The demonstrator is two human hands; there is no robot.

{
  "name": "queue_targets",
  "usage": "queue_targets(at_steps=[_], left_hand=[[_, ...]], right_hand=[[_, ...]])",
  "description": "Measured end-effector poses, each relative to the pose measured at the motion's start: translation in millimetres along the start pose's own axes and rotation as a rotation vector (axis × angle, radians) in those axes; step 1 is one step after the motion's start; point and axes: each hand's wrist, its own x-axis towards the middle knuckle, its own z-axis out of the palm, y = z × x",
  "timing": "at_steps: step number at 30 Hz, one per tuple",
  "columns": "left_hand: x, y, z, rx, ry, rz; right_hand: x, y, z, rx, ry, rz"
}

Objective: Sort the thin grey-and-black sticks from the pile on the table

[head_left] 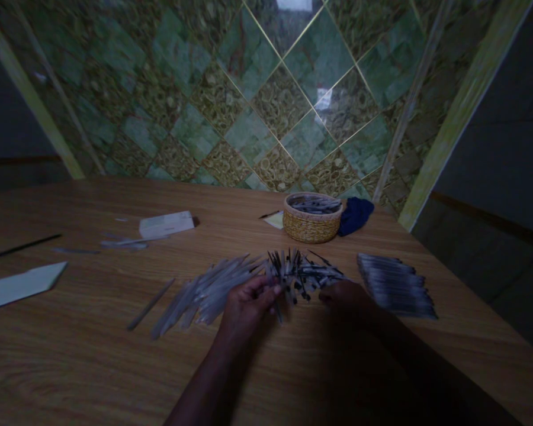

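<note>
A heap of thin dark-tipped sticks [302,272] lies on the wooden table [71,355] in front of me. My left hand [247,303] pinches one thin stick at the heap's near left edge, fingers closed around it. My right hand [347,296] rests at the heap's near right edge, fingertips touching the sticks; what it holds is too dark to tell. A fan of pale slender sleeves [206,291] spreads out left of my left hand. A tidy row of finished pieces [395,284] lies right of my right hand.
A woven basket [311,226] with more sticks stands behind the heap, a dark blue cloth [355,214] beside it and a yellow note [275,220] to its left. A white box [166,224], loose sleeves [124,241] and a white paper [20,285] lie at the left. The table's right edge runs diagonally.
</note>
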Motion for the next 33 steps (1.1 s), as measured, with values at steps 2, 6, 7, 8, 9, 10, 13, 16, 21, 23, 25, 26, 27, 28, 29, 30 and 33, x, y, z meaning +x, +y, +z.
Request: queue_targets(at_steps=[2, 6, 7, 8, 9, 10, 13, 16, 21, 23, 25, 26, 27, 28, 29, 30, 33], left_hand=[[-1.1, 1.9, 0.9, -0.013, 0.004, -0.007], [-5.7, 9.0, 3.5, 0.017, 0.043, 0.028], [-7.0, 11.1, 3.8, 0.036, 0.06, 0.052], [-8.2, 13.2, 4.0, 0.054, 0.073, 0.073], [-9.1, 15.0, 3.8, 0.068, 0.079, 0.086], [-9.8, 16.5, 3.4, 0.075, 0.079, 0.089], [-10.4, 19.0, 1.4, 0.064, 0.059, 0.082], [-10.4, 18.9, 0.5, 0.034, 0.054, 0.095], [-13.0, 16.3, 6.5, 0.025, 0.086, 0.109], [-14.7, 15.4, 10.4, 0.026, 0.088, 0.099], [-16.5, 14.2, 14.2, 0.015, 0.078, 0.092], [-17.2, 13.4, 15.7, 0.008, 0.07, 0.089], [-17.7, 12.5, 17.0, 0.0, 0.062, 0.089], [-18.1, 11.3, 18.0, -0.008, 0.055, 0.093], [-18.3, 10.1, 18.8, -0.011, 0.044, 0.096], [-18.3, 9.0, 19.2, -0.01, 0.035, 0.097], [-17.6, 6.5, 19.1, 0.008, 0.021, 0.102]], right_hand=[[-4.0, -0.8, 2.0, -0.12, -0.071, -0.023], [-6.5, -4.4, 6.4, -0.202, -0.129, -0.053], [-6.5, -4.8, 7.4, -0.206, -0.127, -0.063], [-6.6, -5.1, 8.1, -0.205, -0.122, -0.075], [-6.9, -5.5, 8.6, -0.197, -0.11, -0.09], [-7.7, -6.4, 8.8, -0.179, -0.093, -0.103], [-12.3, -14.0, 10.1, 0.008, -0.007, -0.152], [-18.6, -30.3, 16.4, 0.417, 0.072, -0.208], [-22.4, -58.7, 33.0, 0.878, 0.124, -0.124], [-21.5, -65.7, 37.2, 0.973, 0.122, -0.11], [-20.8, -70.4, 39.6, 1.038, 0.109, -0.095], [-20.7, -72.1, 40.4, 1.06, 0.105, -0.085], [-20.7, -73.4, 41.1, 1.074, 0.102, -0.077], [-20.9, -74.6, 41.8, 1.083, 0.1, -0.073], [-21.2, -75.4, 42.7, 1.095, 0.101, -0.07], [-21.4, -76.0, 43.5, 1.109, 0.105, -0.066], [-21.6, -76.5, 45.9, 1.127, 0.138, -0.066]])
